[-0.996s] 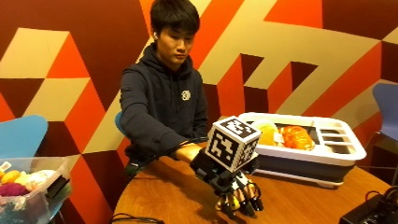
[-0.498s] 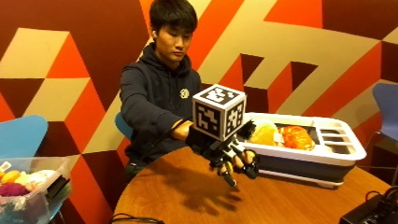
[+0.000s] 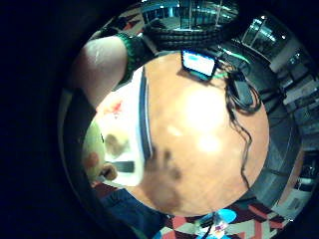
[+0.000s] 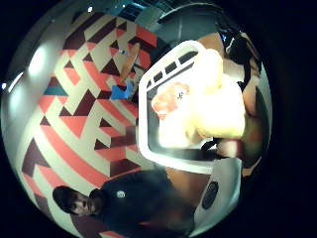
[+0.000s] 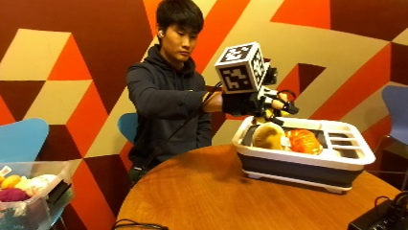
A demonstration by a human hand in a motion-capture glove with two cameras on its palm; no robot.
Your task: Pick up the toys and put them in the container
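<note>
Above the near end of the white and grey container (image 5: 300, 165), my gloved right hand (image 5: 255, 103) is raised with its fingers curled round a small yellowish toy (image 5: 270, 115), mostly hidden by the fingers. In the thumb side palm view that yellow toy (image 4: 218, 99) fills the space close to the palm, over the container's white rim (image 4: 146, 106). Inside the container lie a pale yellow toy (image 5: 267, 136) and an orange toy (image 5: 303, 141), the orange toy (image 4: 171, 99) also showing below the palm. The container (image 3: 132, 129) stands on the round wooden table (image 5: 210, 196).
A clear bin of soft toys (image 5: 25, 191) sits on a blue chair at the left. At the table's right front corner lies a black device (image 5: 382, 218) with cables. A cable (image 5: 137, 224) lies at the front edge. Another blue chair (image 5: 396, 110) stands behind the container.
My hand has risen from the tabletop, where its fingers pointed down, and moved right to above the container's near end, carrying the toy.
</note>
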